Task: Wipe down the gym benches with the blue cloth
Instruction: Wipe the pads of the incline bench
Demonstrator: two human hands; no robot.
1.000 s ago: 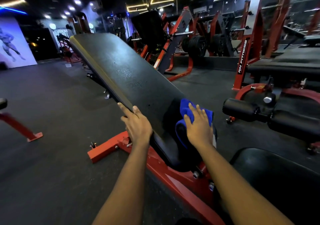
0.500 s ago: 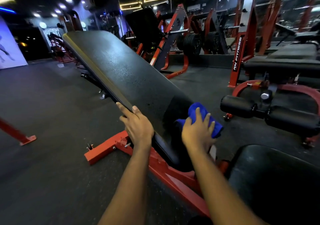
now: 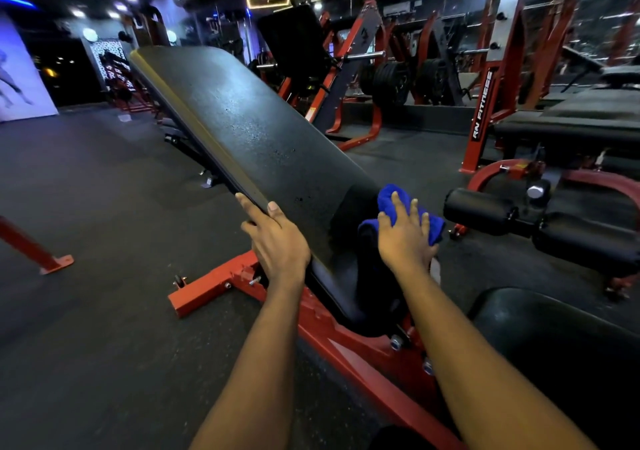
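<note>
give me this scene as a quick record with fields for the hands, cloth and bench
place: gym
bench: inclined black backrest pad on a red frame
left hand: holds the pad's left edge, thumb on top
right hand: flat on the blue cloth, fingers straight
cloth position: lower right part of the pad
nearby: black roller pads to the right

text: "RN FITNESS" | white capitals running lengthwise on a black strip | on: red steel upright post (image 3: 482, 110) of a rack, right of the bench | other lettering: too small to read
</note>
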